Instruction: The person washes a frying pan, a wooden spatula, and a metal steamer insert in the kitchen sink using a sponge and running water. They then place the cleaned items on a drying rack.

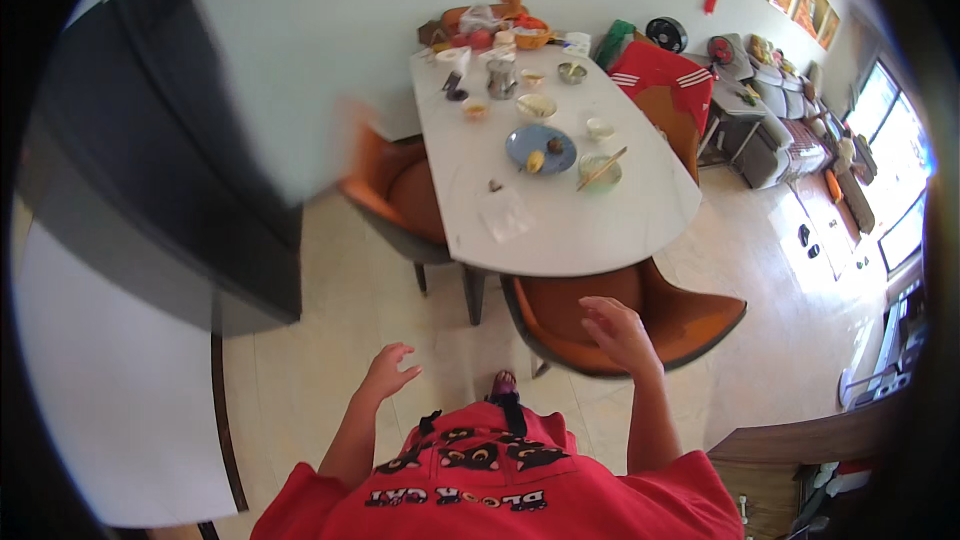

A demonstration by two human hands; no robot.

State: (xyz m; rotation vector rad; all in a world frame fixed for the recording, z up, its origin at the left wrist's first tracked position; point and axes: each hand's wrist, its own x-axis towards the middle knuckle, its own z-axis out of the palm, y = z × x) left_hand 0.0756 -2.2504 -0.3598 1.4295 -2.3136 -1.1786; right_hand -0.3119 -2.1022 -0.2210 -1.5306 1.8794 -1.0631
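My left hand (388, 371) hangs over the tiled floor with its fingers apart and nothing in it. Over the near orange-brown chair (697, 319), my right hand (619, 330) is also bare, fingers loosely spread. Beyond the chair stands a white dining table (637, 221). On it are a blue oval plate (551, 161) with two small food pieces, a bowl (611, 174) with chopsticks (602, 169) across it, a white bowl (536, 108), a small cup (600, 129), a metal pitcher (501, 80) and a clear plastic bag (507, 214).
Another orange chair (409, 191) is at the table's left side. A red jacket (660, 75) drapes over a chair on the right. The dark tall cabinet or refrigerator (187, 142) rises at left. A wooden cabinet (765, 442) is near my right side; a grey sofa (776, 101) lies farther off.
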